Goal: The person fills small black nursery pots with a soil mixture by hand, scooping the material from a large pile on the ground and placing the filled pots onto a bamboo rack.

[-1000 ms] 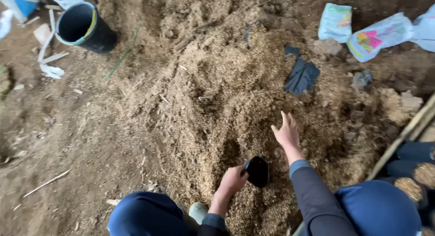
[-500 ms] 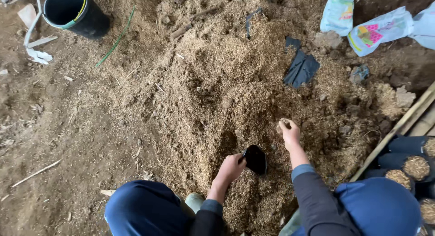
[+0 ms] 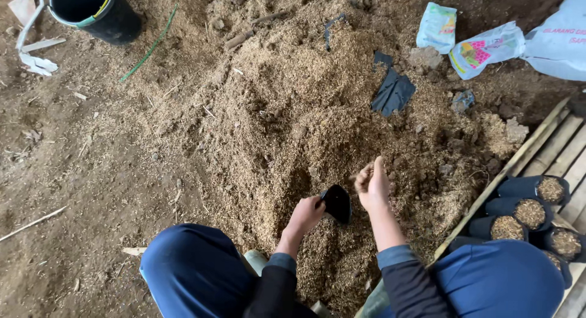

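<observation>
A small black bag (image 3: 337,203) is held open by the left hand (image 3: 305,215) at the near edge of the sawdust pile (image 3: 293,110). The right hand (image 3: 372,185) is cupped narrow around a pinch of sawdust, just right of the bag. Filled black bags (image 3: 531,211) are lined on wooden slats (image 3: 552,147), near right. A black bucket (image 3: 97,10) is seen far left.

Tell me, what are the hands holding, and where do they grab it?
The left hand holds a small black bag by its rim. The right hand is cupped around a pinch of sawdust mix.
</observation>
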